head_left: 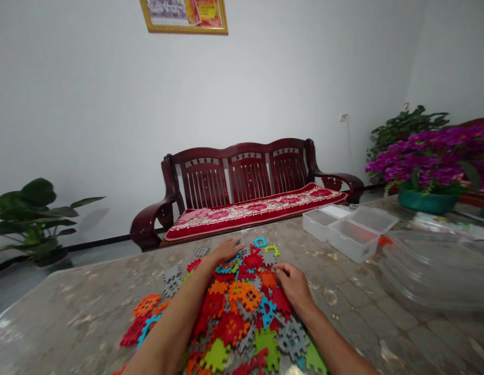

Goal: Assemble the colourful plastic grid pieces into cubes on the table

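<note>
Toothed pieces (231, 327) heaped on table (89, 307), framed print (169, 9), lettering (208, 11) illegible

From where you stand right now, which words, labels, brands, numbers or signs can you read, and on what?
None can be read with certainty.
Framed picture: its print is too blurred to read.
Clear plastic packaging: coloured marks, too blurred to read.
Toothed pieces: no readable lettering.

A home living room (wooden settee (247, 179), potted plant (50, 212), framed picture (185, 14)).
</note>
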Demonstrator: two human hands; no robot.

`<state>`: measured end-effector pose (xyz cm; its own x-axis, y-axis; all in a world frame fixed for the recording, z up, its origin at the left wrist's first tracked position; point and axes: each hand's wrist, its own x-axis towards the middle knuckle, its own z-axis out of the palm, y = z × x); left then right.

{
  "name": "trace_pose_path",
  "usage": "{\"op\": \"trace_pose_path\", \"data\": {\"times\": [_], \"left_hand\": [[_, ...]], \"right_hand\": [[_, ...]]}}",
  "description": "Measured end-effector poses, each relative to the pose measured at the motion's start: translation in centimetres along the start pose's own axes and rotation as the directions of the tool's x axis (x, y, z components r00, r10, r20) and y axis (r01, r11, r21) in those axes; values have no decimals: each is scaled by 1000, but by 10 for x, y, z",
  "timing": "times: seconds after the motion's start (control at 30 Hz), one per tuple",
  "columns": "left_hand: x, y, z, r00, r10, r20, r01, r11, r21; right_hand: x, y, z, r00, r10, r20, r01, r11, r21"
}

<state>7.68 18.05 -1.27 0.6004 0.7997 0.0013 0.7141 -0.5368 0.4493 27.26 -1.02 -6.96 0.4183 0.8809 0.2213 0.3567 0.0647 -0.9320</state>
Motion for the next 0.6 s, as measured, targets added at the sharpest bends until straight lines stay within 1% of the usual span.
{"op": "trace_pose_path", "data": {"times": [0.07,0.17,0.3,0.5,0.57,0.6], "left_hand": [[3,1,7,1000,2,23,-1,1000,-4],[-1,1,8,998,37,50,-36,999,-25],[-16,1,0,991,84,104,-73,991,-109],[-43,5,-14,968,134,211,-81,968,-239],[-47,2,-22,974,113,196,-64,968,-241],[-47,-2,-26,982,86,167,-47,972,-230]], "right_hand": [[0,0,0,1000,3,0,-3,1000,-4],[1,1,1,1000,5,9,-5,1000,-19],[1,0,1,1000,0,7,0,999,-42],[0,0,1,1000,-11,-3,11,1000,-16],[0,0,1,1000,-4,-8,4,1000,-2],[0,0,1,1000,-1,-12,1,1000,4]]}}
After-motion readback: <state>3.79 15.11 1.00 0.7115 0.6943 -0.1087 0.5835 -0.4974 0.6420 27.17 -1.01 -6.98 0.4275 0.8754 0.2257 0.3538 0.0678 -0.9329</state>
